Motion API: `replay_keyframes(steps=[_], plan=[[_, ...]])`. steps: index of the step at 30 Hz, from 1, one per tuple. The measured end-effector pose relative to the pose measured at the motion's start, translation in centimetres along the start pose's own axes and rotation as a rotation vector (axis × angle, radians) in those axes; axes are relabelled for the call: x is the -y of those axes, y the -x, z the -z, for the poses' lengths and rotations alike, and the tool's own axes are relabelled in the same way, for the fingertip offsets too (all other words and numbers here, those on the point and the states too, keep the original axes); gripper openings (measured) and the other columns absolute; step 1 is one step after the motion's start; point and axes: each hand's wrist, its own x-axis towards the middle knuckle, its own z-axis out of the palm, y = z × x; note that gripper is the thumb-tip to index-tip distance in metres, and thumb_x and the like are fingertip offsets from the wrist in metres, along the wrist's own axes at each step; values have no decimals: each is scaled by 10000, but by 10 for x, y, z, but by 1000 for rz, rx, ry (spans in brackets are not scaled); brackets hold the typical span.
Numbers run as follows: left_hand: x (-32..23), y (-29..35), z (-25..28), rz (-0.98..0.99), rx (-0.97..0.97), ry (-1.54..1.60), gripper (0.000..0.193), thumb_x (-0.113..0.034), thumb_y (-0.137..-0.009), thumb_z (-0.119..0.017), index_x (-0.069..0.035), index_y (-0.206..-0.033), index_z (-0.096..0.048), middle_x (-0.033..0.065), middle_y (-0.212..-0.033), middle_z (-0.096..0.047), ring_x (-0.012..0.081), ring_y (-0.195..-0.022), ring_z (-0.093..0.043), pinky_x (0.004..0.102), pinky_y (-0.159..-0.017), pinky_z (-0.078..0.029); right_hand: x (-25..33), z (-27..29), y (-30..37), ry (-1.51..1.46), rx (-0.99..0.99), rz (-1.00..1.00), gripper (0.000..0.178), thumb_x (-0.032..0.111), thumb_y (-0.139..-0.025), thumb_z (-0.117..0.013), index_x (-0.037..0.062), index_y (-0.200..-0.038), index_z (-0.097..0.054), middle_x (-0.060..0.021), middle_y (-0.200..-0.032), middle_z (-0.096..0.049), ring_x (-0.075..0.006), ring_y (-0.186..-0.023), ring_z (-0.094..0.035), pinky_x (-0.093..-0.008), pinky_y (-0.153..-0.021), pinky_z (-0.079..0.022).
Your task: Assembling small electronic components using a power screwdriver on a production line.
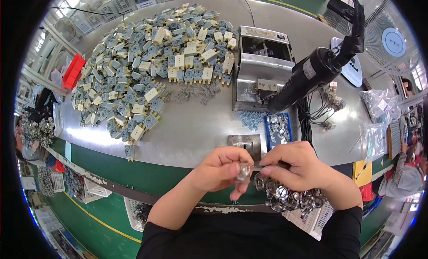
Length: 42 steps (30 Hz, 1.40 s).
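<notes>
And now grey & cream blocks [179,60] are seen, w/ silvery metal pc [243,172], blk cylinder [307,76], red bin [73,71].

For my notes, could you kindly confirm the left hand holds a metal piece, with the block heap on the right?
The side is wrong: the head view shows the block heap on the left, while the left hand does hold a metal piece.

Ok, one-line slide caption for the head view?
Left hand holding a shiny metal part, right hand beside it, heaped grey and cream components beyond.
</notes>
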Motion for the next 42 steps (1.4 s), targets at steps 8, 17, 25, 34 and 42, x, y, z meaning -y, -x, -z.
replay_keyframes(steps=[8,17,25,34,42], plan=[[9,3,-6,-121,-113,-111,294,-162,-1055,-681,52,-1232,-582,200,-930,-766,255,-704,-775,342,-582,-634,0,8,-6,-15,37,-150,239,-20,-913,-679,31,-1128,-772,-92,-713,-687,-292,-618,-699,-347,-573,-521],[11,-5,-13,-186,-148,-157,247,-69,-1048,-663,44,-1253,-582,201,-1000,-774,256,-768,-791,336,-666,-654,-10,-3,0,80,-18,154,497,-97,-899,-600,32,-1369,-701,-133,-739,-698,-276,-597,-677,-344,-590,-536],[19,-20,-20,-578,-359,-1088,189,-24,-1048,-646,79,-1175,-550,231,-1022,-757,265,-843,-788,381,-726,-671,-6,-5,4,-39,-13,13,495,-64,-951,-574,-10,-1440,-632,-161,-828,-739,-274,-671,-722,-335,-647,-558],[8,-5,-15,-319,-255,-484,235,-53,-1045,-664,45,-1245,-587,206,-1106,-765,260,-991,-779,398,-902,-639,0,10,-1,-163,110,-227,595,28,-929,-682,-5,-1510,-557,-102,-762,-655,-200,-660,-661,-320,-643,-516],[-84,65,3,-431,-1282,-2350,413,-229,-795,-885,-82,-1161,-763,72,-961,-676,311,-883,-661,426,-778,-539,-37,24,6,637,44,-211,248,161,-845,-800,25,-1043,-735,-153,-974,-693,-410,-854,-681,-482,-750,-553]])
